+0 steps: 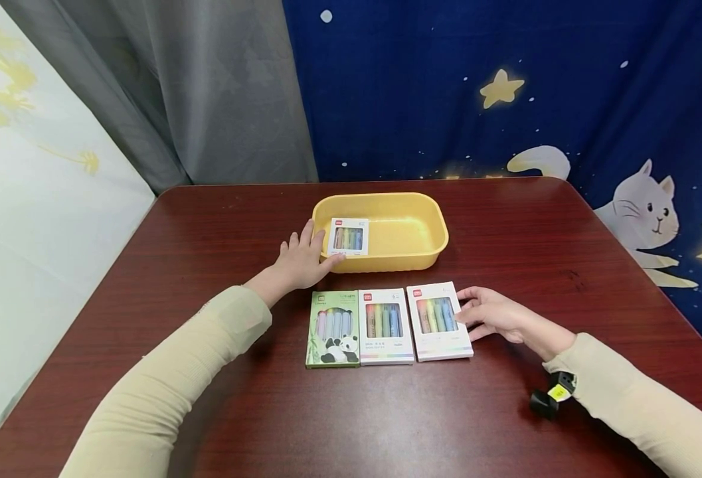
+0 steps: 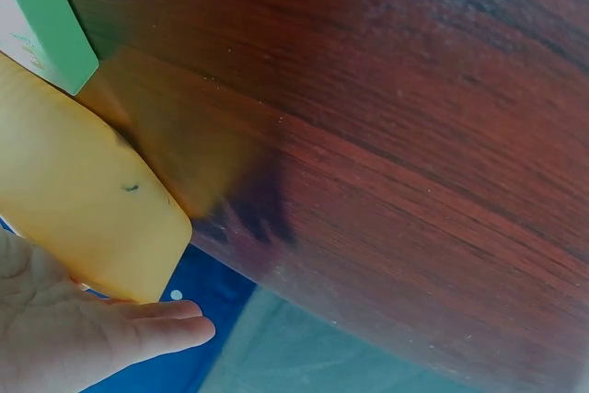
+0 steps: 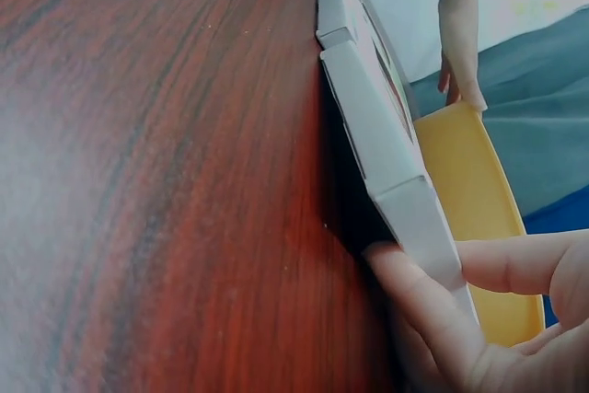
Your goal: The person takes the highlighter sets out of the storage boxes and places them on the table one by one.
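Note:
My left hand rests on the left end of a yellow plastic basket, its fingers spread over the rim. Inside the basket, at the left, a white box of coloured pens leans. In front stand three boxes in a row: a green panda pen box, a middle white box of coloured pens and a right white box of coloured pens. My right hand pinches that right box by its side edge. In the right wrist view, the held box is tilted, its near side raised off the table.
The dark red wooden table reaches back to a grey curtain and a blue star-patterned curtain. A white patterned cloth hangs at the left. A small black device sits at my right wrist.

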Demonstrator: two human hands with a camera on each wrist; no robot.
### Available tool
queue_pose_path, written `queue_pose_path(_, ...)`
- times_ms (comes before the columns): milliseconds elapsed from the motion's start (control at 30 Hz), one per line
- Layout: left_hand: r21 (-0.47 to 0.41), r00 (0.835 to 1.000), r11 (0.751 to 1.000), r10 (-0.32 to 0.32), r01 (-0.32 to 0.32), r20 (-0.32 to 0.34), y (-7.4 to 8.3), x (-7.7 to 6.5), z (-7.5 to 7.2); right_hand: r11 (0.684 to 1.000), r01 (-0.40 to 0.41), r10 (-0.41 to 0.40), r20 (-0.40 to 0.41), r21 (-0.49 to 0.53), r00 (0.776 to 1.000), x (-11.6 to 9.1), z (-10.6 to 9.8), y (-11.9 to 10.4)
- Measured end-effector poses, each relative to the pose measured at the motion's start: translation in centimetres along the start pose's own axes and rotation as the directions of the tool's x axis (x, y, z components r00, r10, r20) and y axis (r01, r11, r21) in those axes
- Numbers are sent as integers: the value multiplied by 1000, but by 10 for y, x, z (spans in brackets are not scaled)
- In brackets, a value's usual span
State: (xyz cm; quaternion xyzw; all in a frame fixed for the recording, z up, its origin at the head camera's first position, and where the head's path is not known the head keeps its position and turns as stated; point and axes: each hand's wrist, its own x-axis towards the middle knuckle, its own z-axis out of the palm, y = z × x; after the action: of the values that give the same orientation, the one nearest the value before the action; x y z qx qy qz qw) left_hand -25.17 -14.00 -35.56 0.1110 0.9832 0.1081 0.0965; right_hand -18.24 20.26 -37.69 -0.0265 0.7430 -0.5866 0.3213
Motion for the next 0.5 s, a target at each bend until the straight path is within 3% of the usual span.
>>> queue_pose_path(500,1,1000,1000,0,0,5,0,-1,0,990,-14,8,-45,-142,999,2,7,1)
